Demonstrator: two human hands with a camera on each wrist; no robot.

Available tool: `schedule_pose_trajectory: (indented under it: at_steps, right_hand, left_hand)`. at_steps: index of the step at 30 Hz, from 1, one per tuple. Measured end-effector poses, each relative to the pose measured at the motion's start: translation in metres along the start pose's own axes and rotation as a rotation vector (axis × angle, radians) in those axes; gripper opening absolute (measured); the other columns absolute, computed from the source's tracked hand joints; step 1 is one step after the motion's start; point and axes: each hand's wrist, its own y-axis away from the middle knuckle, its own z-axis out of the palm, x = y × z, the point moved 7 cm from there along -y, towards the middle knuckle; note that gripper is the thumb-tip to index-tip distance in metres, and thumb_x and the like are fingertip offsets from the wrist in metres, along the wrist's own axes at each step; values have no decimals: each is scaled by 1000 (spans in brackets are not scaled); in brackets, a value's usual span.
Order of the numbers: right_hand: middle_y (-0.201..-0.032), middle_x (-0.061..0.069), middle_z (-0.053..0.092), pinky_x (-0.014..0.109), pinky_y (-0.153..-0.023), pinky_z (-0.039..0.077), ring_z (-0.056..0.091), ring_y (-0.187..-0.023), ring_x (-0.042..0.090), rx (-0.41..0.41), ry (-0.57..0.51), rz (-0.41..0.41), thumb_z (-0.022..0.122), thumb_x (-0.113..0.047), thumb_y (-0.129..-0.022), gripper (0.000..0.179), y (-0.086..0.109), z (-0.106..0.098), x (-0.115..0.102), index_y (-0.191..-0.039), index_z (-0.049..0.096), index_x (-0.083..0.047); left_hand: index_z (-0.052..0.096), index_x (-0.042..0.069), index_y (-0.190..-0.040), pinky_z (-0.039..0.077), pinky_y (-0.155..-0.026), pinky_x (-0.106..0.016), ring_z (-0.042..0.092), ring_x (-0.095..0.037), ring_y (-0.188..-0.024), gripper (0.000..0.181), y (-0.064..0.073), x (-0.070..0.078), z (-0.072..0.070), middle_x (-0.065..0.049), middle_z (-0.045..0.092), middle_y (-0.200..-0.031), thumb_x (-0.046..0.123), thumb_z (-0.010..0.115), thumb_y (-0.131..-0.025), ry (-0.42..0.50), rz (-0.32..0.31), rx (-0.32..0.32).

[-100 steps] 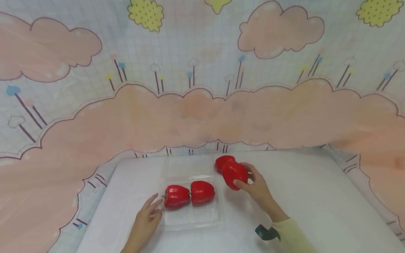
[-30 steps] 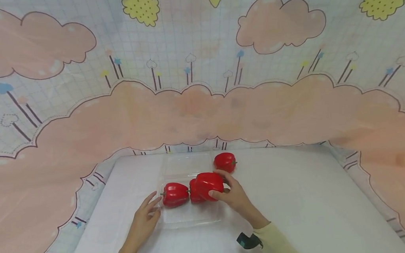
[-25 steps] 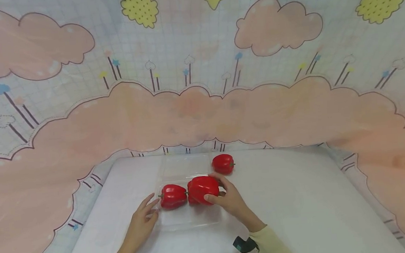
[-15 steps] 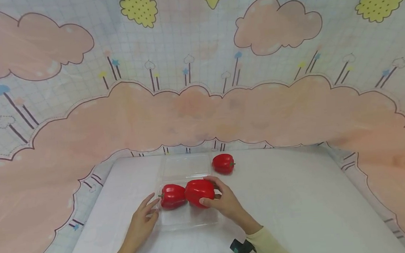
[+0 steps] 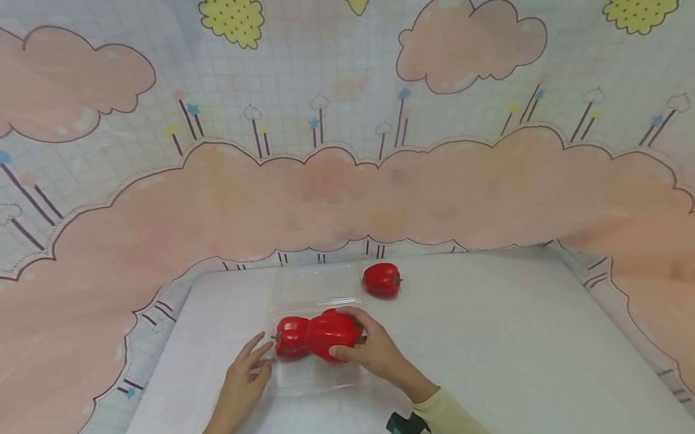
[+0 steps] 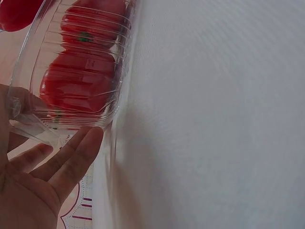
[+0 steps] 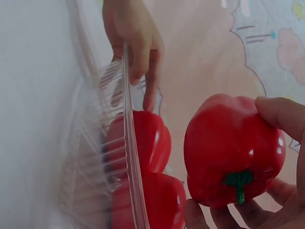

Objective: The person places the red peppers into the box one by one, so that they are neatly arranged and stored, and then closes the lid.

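Observation:
My right hand [image 5: 383, 357] grips a red bell pepper [image 5: 329, 337] between thumb and fingers, close over the clear plastic clamshell box [image 5: 317, 381]. Its green stem shows in the right wrist view. Inside the box lie two more red peppers in a row: the left pepper [image 5: 291, 337] in plain sight, the other mostly hidden behind the held one in the head view. At the box's left end, my left hand [image 5: 244, 382] rests its spread, fairly straight fingers against the wall, seen also in the left wrist view with its fingertips [image 6: 93, 136] at the ribbed plastic.
Behind the box, its clear lid [image 5: 322, 286] lies folded back on the white table [image 5: 517, 353]. Another red pepper [image 5: 382, 280] sits right of the lid. A patterned cloth [image 5: 346, 196] rises past the table's far edge.
My right hand has carried the pepper leftward from near the back right to over the box. The loose pepper at the back and my left hand have stayed in place.

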Motion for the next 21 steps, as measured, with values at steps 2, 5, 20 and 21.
schedule_pose_trajectory:
  at_steps: [2,5,20,21]
  right_hand:
    - [-136,3,54,40,-89,60,51,-121,25,-5,3,-2,80,-27,-80,67,0,3,-2,-139,48,-27]
    - [-136,3,54,39,-88,60,52,-120,25,-10,16,-7,80,-27,-80,67,0,7,-4,-139,48,-25]
    - [-131,6,54,42,-82,62,52,-115,25,-20,79,39,84,-23,-75,69,2,29,-1,-135,51,-22]
    - [-131,7,54,42,-82,62,53,-115,25,-21,79,39,84,-22,-75,69,2,30,-1,-135,51,-22]
  left_hand:
    - [60,0,-131,62,-82,-35,69,-33,-106,40,0,-1,0,-17,44,-151,2,62,-91,1,2,5]
    - [60,1,-132,62,-81,-34,69,-33,-105,41,0,-1,1,-16,44,-151,3,62,-91,-8,-2,7]
    - [60,1,-132,62,-81,-36,70,-32,-105,40,1,1,0,-17,44,-151,2,62,-92,-2,11,7]
    - [60,1,-132,62,-81,-35,70,-32,-105,40,1,1,-1,-17,45,-151,2,62,-91,-3,9,9]
